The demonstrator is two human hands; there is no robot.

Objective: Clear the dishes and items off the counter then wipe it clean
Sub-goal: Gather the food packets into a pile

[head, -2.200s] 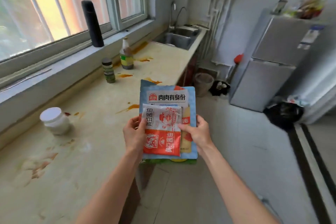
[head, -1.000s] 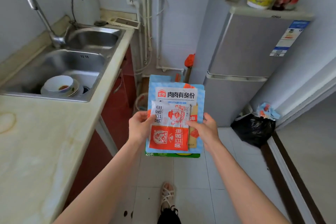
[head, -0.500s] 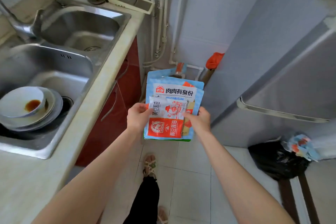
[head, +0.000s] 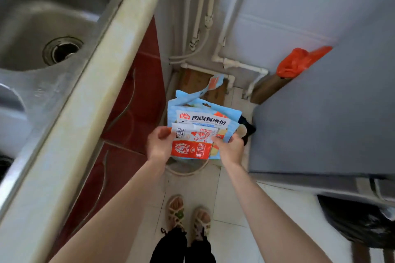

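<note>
Both hands hold a stack of packets low over the floor, past the end of the counter. A blue snack bag (head: 203,114) with a torn-open top lies at the back, and a red and white sauce packet (head: 192,145) lies on top of it. My left hand (head: 159,144) grips the stack's left edge. My right hand (head: 229,148) pinches its right edge. Beneath the packets shows the rim of a round bin (head: 188,172) on the floor. The pale counter edge (head: 89,92) runs diagonally at the left.
A steel sink (head: 42,28) with a drain sits in the counter at the upper left, above red cabinet doors (head: 132,113). A grey fridge (head: 320,113) fills the right side. A black rubbish bag (head: 359,222) lies at the lower right. White pipes (head: 235,64) run along the far wall.
I have walked from the stained counter past the sink to its end, carrying the packets. The view has tilted down and the packets are now lower, over the bin on the floor.
</note>
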